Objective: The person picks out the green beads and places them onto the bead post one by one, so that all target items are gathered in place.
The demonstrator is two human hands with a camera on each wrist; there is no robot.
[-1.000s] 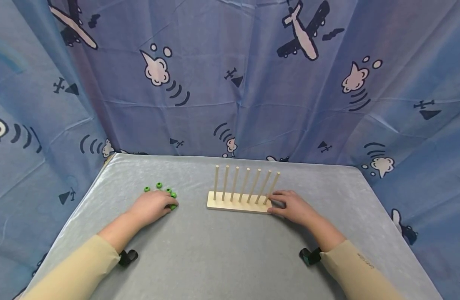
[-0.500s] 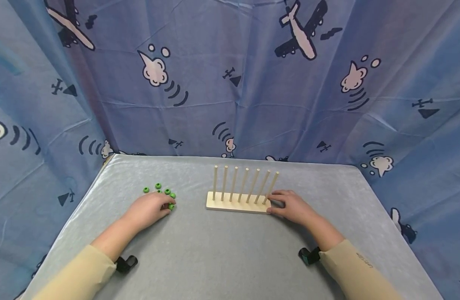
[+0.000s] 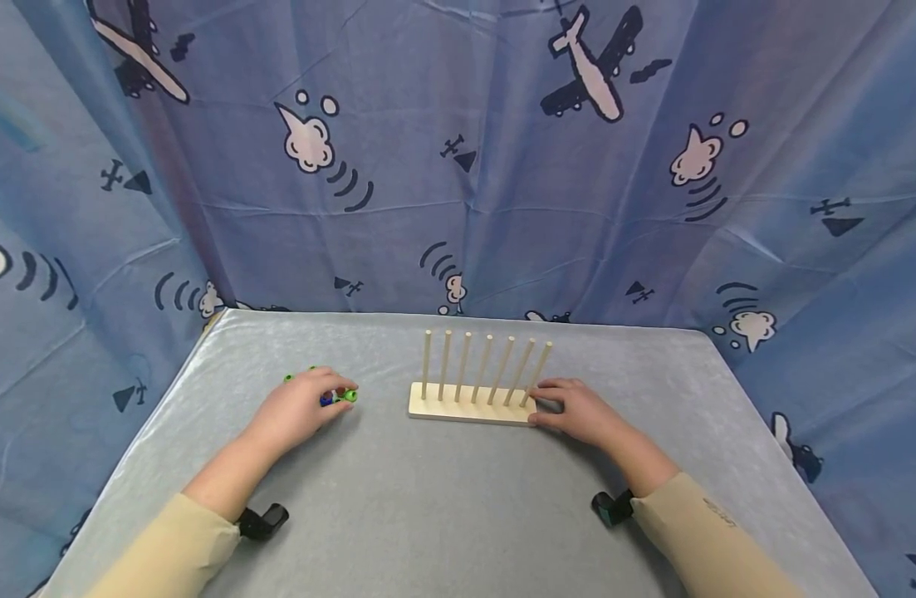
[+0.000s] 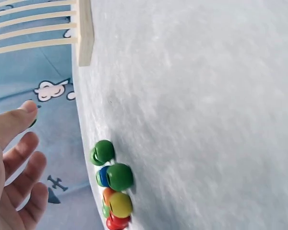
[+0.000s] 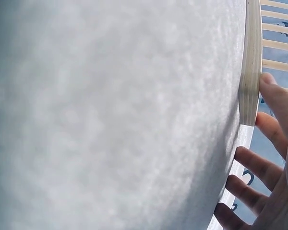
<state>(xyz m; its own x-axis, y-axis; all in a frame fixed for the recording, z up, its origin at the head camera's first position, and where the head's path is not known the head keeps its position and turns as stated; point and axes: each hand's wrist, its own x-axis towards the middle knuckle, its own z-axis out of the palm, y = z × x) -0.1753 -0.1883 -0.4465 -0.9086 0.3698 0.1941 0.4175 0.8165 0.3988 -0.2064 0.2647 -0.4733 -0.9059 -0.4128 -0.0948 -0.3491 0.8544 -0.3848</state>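
Note:
My left hand [image 3: 295,407] pinches a green bead [image 3: 351,396] between thumb and forefinger, above the table at the left. Only a sliver of this bead shows behind the thumb [image 4: 14,122] in the left wrist view. Beneath that hand lies a group of loose beads, among them green [image 4: 120,177], yellow [image 4: 120,204], blue [image 4: 104,176] and red [image 4: 117,222] ones; the hand covers most of them in the head view. With thumb and forefinger, my right hand [image 3: 583,412] holds the right end of a pale wooden peg rack [image 3: 468,410]. Its row of several upright pegs is bare.
A grey cloth-covered table [image 3: 443,507] carries the rack and beads. Behind it and at both sides hangs a blue printed curtain [image 3: 398,166]. A black wrist camera [image 3: 263,522] sits at the left cuff, another camera [image 3: 611,508] at the right.
My left hand has lifted a green bead off the table and moved slightly up and right, uncovering a blue bead. My right hand stays at the rack's end.

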